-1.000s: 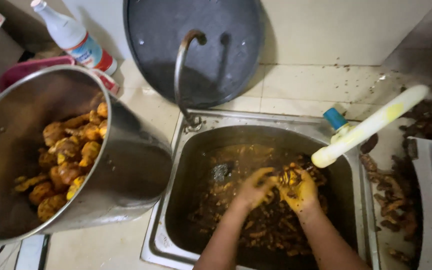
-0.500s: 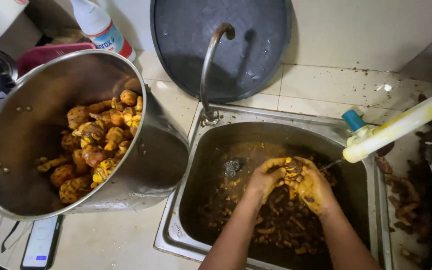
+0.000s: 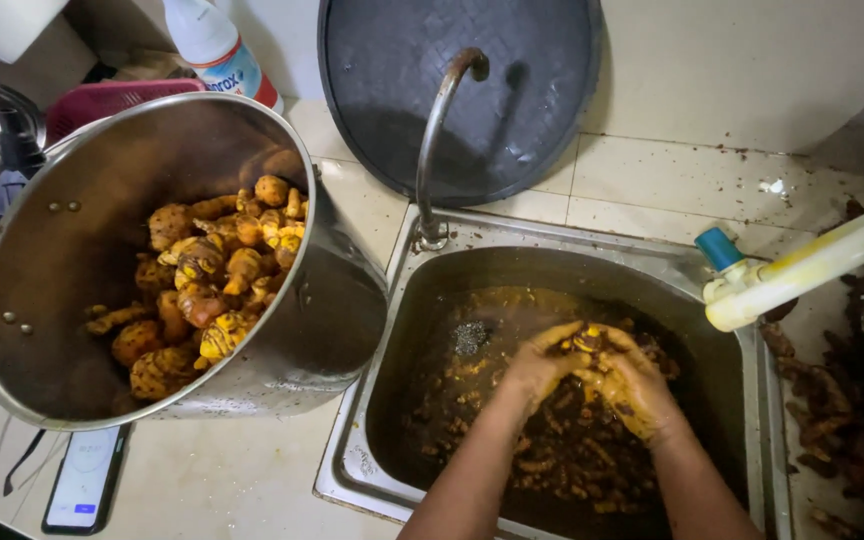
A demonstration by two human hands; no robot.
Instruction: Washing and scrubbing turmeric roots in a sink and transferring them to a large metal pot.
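Fingers (image 3: 592,352) seemingly curled around turmeric root (image 3: 586,341)

Orange-yellow, brown-ringed turmeric roots (image 3: 207,275) are seen in a silver steel pot (image 3: 82,210). Murky brown water with darker brown roots (image 3: 562,455) is held in the grey steel sink (image 3: 372,470). The left hand (image 3: 542,362) and right hand (image 3: 632,385) are stained yellow-orange. A dark grey round lid (image 3: 512,90) with a faint grid pattern is shown behind a silver tap (image 3: 437,130). A cream pipe (image 3: 812,265) smeared yellow carries a blue cap (image 3: 719,247). Cream tiles (image 3: 672,185) are speckled brown. A white bottle (image 3: 207,40) bears a blue and red label. A red basket (image 3: 102,97) and a black-edged phone (image 3: 82,478) with a white screen are visible.
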